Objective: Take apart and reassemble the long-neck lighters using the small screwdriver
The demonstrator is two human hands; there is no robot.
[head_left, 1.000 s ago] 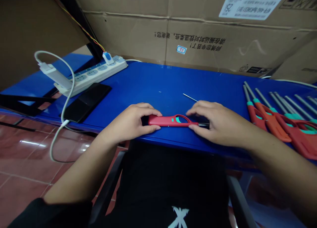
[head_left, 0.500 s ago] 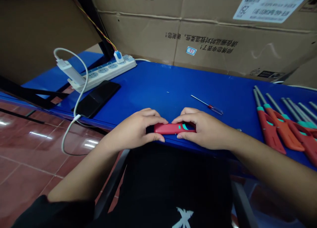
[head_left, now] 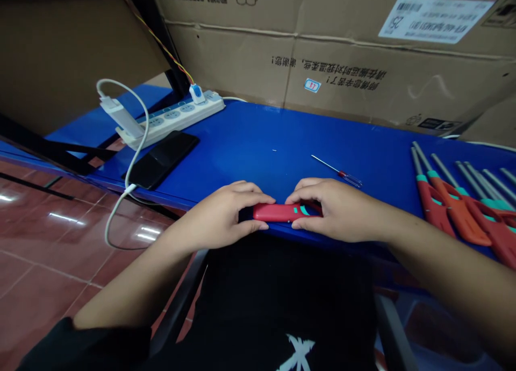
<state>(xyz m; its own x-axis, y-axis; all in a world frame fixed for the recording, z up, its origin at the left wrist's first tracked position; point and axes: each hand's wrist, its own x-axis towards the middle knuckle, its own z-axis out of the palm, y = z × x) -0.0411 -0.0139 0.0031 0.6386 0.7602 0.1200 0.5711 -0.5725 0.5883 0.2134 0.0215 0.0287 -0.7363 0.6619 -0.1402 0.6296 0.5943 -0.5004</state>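
Observation:
A red lighter body (head_left: 276, 212) with teal parts lies sideways at the front edge of the blue table (head_left: 250, 134). My left hand (head_left: 234, 212) grips its left end between thumb and fingers. Around its right end, by the trigger opening, my right hand (head_left: 332, 209) is closed. The right tip of the lighter is hidden behind that hand. Beyond the hands lies a screwdriver (head_left: 342, 173) with a clear red handle. A tiny thin piece (head_left: 274, 150) rests on the table left of it.
Several red and orange lighters (head_left: 467, 220) with metal tubes lie at the right. At the left are a black phone (head_left: 163, 158) and a white power strip (head_left: 185, 118) with a cable. A large cardboard box (head_left: 242, 54) stands behind.
The view has shifted slightly. My right hand has moved a little away from my left, showing more of the lighter's middle; both hands still hold it.

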